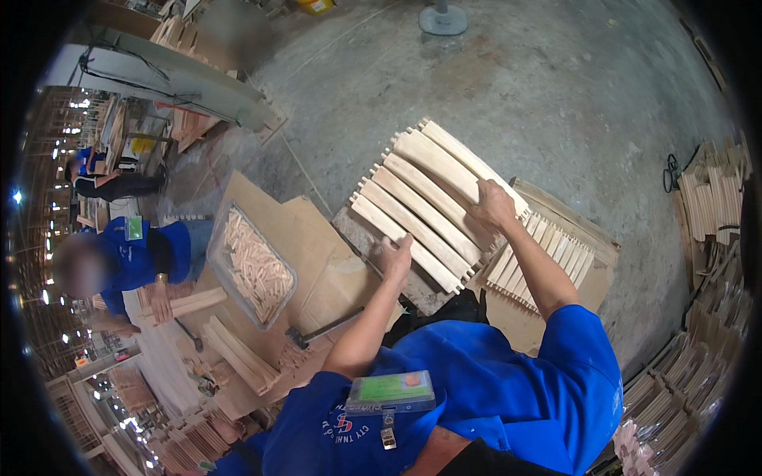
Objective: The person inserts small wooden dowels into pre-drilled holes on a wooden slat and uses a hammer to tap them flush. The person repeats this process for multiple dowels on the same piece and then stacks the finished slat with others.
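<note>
A row of curved wooden slats (432,198) lies side by side before me, with short dowel pins sticking out of their ends. My left hand (394,258) is closed at the near left slat of the row, its thumb on top and the other fingers partly hidden. Further right, my right hand (494,208) grips a slat near its right end, fingers curled over the wood. Beneath and to the right, a stack of smaller slats (548,258) rests on a cardboard-covered surface (508,317).
Left of me stand a plastic bin (292,279) of loose wooden dowels and a hammer (298,338) on cardboard. A co-worker in blue (171,250) handles wooden pieces there. Bundled slats (690,349) are stacked at the right. A round post base (443,21) stands on the concrete floor ahead.
</note>
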Demonstrator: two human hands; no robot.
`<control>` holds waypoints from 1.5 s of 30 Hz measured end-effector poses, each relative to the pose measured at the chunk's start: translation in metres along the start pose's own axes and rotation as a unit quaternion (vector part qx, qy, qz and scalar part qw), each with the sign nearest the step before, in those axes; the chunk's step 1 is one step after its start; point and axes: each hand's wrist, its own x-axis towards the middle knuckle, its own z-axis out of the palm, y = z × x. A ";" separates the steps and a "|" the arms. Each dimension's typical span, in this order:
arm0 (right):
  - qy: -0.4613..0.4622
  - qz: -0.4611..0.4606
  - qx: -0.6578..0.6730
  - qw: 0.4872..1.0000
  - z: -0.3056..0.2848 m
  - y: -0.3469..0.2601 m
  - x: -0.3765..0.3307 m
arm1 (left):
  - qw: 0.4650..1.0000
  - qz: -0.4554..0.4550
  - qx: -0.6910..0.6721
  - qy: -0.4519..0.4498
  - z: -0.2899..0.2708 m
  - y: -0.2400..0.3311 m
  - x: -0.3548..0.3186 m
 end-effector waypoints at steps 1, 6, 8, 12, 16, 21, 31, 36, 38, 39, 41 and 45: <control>-0.004 -0.017 -0.019 1.000 0.005 0.007 0.004 | 0.999 -0.037 -0.022 -0.029 0.012 0.006 -0.009; -0.091 -0.033 0.015 0.995 -0.001 0.023 0.008 | 0.987 -0.115 -0.085 -0.077 0.017 0.015 -0.011; -0.109 0.022 0.038 0.993 -0.006 0.024 0.009 | 0.987 -0.109 -0.085 -0.085 0.013 0.011 -0.009; 0.090 -0.007 0.056 0.994 -0.002 0.024 0.010 | 0.986 -0.098 -0.087 -0.102 0.007 0.001 -0.005; 0.075 -0.100 -0.115 0.985 -0.003 0.016 0.013 | 0.984 -0.121 -0.076 -0.103 0.013 -0.003 -0.011; 0.130 -0.109 -0.098 0.981 0.015 0.024 0.014 | 0.983 -0.095 -0.097 -0.126 0.010 -0.018 -0.002; 0.269 -0.046 -0.071 0.960 0.045 0.028 -0.067 | 0.998 -0.018 0.040 -0.034 -0.024 -0.024 -0.045; 0.314 0.010 -0.005 0.949 0.069 0.034 -0.113 | 0.988 0.025 0.033 -0.147 -0.078 -0.053 -0.059; 0.295 0.037 0.057 0.953 0.085 0.038 -0.129 | 0.991 0.049 0.031 -0.124 -0.091 -0.069 -0.071; 0.283 0.061 0.098 0.952 0.093 0.042 -0.138 | 0.988 0.061 0.025 -0.139 -0.100 -0.074 -0.078; 0.328 0.056 0.183 0.925 0.109 0.071 -0.162 | 0.977 0.093 0.012 -0.192 -0.110 -0.089 -0.088; 0.057 0.245 0.550 0.796 0.170 0.065 -0.238 | 0.968 0.063 -0.011 -0.244 -0.157 -0.104 -0.106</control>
